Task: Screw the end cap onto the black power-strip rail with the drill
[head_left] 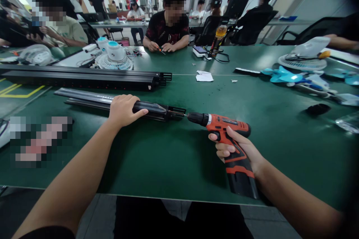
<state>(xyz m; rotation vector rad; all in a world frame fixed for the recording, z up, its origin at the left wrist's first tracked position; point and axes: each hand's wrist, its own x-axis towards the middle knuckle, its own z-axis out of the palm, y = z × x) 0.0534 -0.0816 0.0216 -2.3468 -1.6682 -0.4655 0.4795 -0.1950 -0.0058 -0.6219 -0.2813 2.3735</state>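
My right hand point(238, 147) grips the handle of an orange and black cordless drill point(228, 124), with a finger by the trigger. The drill points left, and its bit meets or nearly meets the slotted end of a long black profile point(151, 109) lying on the table. Over the profile's middle, my left hand point(123, 110) is wrapped with its thumb stretched toward the drill, holding it against the tabletop. Whether the bit sits in a screw is too small to tell.
More long black profiles point(84, 78) lie behind. White fan parts point(113, 58) stand at the back left; blue fan blades point(286, 74) lie to the right. A scrap of paper point(204, 76) and a bottle point(218, 39) are on the green table point(168, 157). A person point(171, 22) works opposite.
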